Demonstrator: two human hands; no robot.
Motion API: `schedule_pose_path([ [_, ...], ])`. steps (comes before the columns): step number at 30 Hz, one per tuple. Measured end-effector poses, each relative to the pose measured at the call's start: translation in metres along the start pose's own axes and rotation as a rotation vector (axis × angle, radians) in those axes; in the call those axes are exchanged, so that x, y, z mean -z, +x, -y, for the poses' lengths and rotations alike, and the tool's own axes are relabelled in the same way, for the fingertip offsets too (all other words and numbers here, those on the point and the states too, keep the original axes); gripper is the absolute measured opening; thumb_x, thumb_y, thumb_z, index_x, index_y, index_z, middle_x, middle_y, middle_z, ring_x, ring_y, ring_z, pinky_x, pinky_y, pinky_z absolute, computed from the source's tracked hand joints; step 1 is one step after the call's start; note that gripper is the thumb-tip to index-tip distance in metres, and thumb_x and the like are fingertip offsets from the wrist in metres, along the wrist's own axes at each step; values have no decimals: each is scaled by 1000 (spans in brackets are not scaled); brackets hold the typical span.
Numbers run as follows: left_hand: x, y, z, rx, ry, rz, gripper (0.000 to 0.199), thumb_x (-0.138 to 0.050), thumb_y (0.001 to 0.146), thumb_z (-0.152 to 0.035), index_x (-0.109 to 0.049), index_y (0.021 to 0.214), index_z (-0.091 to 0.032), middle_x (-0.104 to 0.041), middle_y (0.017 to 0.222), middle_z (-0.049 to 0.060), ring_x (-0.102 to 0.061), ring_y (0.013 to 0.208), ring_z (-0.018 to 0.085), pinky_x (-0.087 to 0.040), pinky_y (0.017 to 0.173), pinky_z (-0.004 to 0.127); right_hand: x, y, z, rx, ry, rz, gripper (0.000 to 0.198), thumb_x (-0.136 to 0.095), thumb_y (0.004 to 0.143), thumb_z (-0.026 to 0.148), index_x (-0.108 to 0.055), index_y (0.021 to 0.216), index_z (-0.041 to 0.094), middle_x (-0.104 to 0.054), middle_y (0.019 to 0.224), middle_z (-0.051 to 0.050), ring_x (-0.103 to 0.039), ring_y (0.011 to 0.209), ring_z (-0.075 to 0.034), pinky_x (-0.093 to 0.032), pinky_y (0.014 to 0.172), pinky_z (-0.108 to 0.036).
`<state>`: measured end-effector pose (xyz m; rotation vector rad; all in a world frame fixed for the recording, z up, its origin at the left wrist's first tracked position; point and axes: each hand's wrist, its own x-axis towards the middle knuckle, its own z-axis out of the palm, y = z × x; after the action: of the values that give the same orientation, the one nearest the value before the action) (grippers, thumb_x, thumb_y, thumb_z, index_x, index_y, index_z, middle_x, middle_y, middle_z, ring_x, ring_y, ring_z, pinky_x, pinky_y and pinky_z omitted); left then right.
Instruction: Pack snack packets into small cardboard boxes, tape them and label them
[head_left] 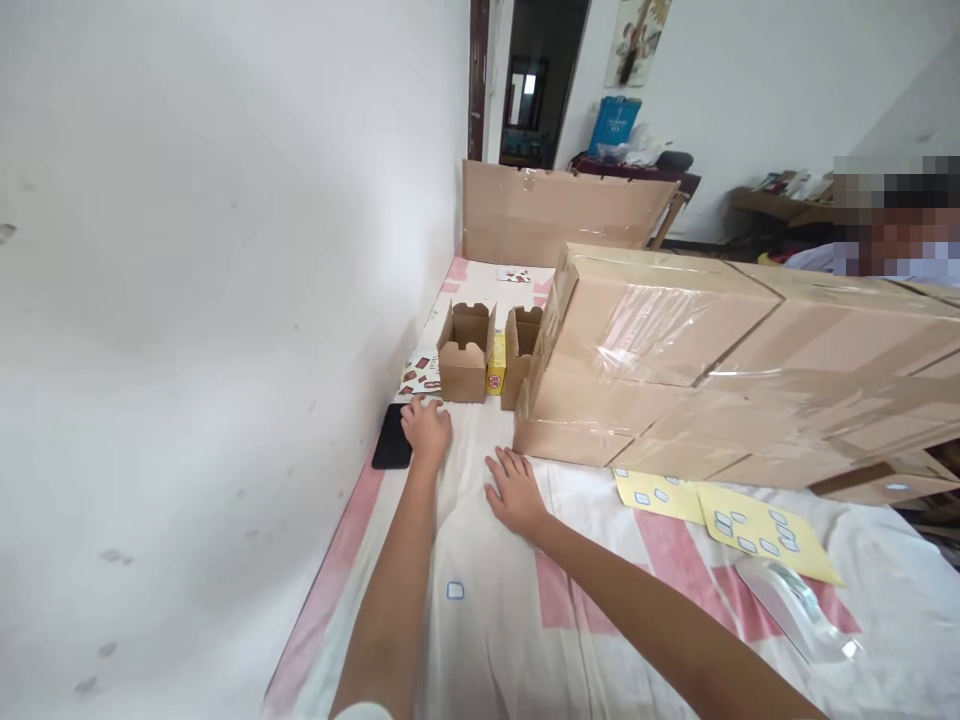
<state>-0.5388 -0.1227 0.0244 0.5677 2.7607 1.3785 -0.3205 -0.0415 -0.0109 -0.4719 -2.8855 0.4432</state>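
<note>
My left hand (427,430) reaches forward over the right edge of a black phone (391,440). Its fingers are apart and bent a little, with the fingertips at the phone's upper right corner; I cannot tell whether they press on it. My right hand (517,492) rests palm down on the white and pink cloth (480,640), fingers spread, holding nothing. Just beyond the left hand stands an open cardboard box (463,378). A yellow packet (496,365) is wedged between it and a second open box (511,385). A small blue-edged label (455,591) lies between my forearms.
A wall of taped cardboard boxes (660,330) stands at the right, with a cardboard panel (555,215) at the far end. A white wall (225,300) borders the left. Yellow sheets (765,525) with labels and a clear-and-white tape dispenser-like object (795,605) lie at the right. A person sits beyond.
</note>
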Motion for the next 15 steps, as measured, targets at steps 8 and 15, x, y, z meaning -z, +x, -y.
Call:
schedule_pose_path([
  [8, -34, 37, 13, -172, 285, 86, 53, -34, 92, -10, -65, 135, -17, -36, 165, 15, -16, 157, 33, -12, 121, 64, -1, 0, -1, 17, -11, -16, 53, -49, 98, 34, -52, 147, 16, -42, 160, -16, -33, 149, -34, -22, 122, -54],
  [15, -38, 52, 15, -198, 323, 3, 69, -33, 96, -15, -19, 163, -14, -28, 167, 18, -6, 159, 31, -8, 122, 65, -1, -1, -2, 17, 15, -31, 52, -50, 98, 34, -52, 146, 17, -44, 159, -16, -34, 148, -34, -24, 121, -55],
])
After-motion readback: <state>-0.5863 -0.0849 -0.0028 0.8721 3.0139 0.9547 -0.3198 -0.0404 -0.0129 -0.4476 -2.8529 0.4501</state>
